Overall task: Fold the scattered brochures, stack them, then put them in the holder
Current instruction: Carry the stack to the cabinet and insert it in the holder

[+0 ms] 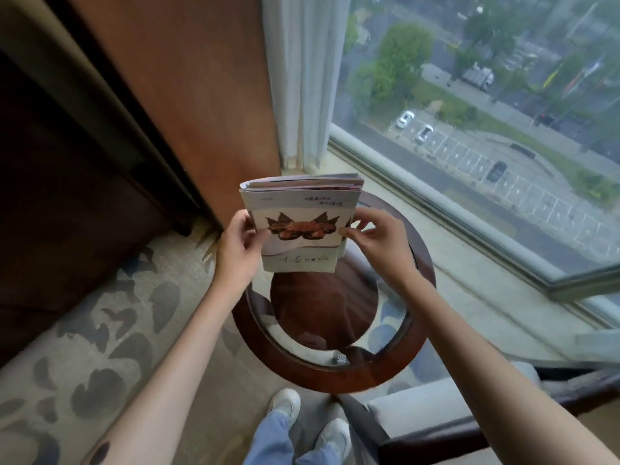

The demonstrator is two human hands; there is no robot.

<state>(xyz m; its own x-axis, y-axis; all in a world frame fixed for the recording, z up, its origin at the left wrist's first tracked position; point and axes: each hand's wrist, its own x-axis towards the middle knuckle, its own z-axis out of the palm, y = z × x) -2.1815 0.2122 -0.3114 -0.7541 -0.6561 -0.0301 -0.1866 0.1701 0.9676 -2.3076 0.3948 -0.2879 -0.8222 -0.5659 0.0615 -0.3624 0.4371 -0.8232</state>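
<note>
Bare forearms reach forward; the left hand [239, 245] and right hand [379, 239] pinch a brochure stack [300, 226] upright above the round tabletop [396, 360], probably squaring its edges.

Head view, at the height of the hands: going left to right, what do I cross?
Dark wooden cabinet → left hand → stack of folded pale brochures with a brown picture on the front → right hand → large glass window.
</note>
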